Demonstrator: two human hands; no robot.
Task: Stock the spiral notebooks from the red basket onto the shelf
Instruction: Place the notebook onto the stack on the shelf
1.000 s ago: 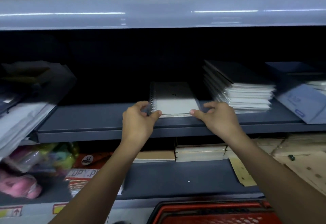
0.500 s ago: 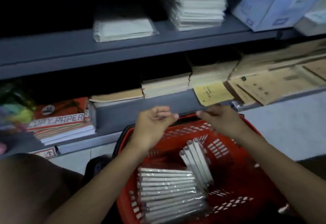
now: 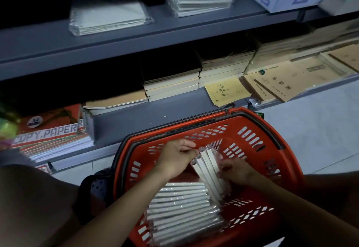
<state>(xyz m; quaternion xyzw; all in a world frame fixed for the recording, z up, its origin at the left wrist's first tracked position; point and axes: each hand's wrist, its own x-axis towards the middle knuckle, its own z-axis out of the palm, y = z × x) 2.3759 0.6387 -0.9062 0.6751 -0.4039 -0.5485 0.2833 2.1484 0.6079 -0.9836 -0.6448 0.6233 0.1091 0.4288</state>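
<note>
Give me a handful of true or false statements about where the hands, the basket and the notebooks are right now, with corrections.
1. Both hands are inside the red basket. True.
2. The left hand and right hand flank a leaning bundle of wrapped notebooks. True.
3. The basket is empty. False: a row of wrapped notebooks remains.
4. The basket sits on the upper shelf. False: it is down on the floor.
5. A flat wrapped notebook stack lies on the upper shelf. True.
</note>
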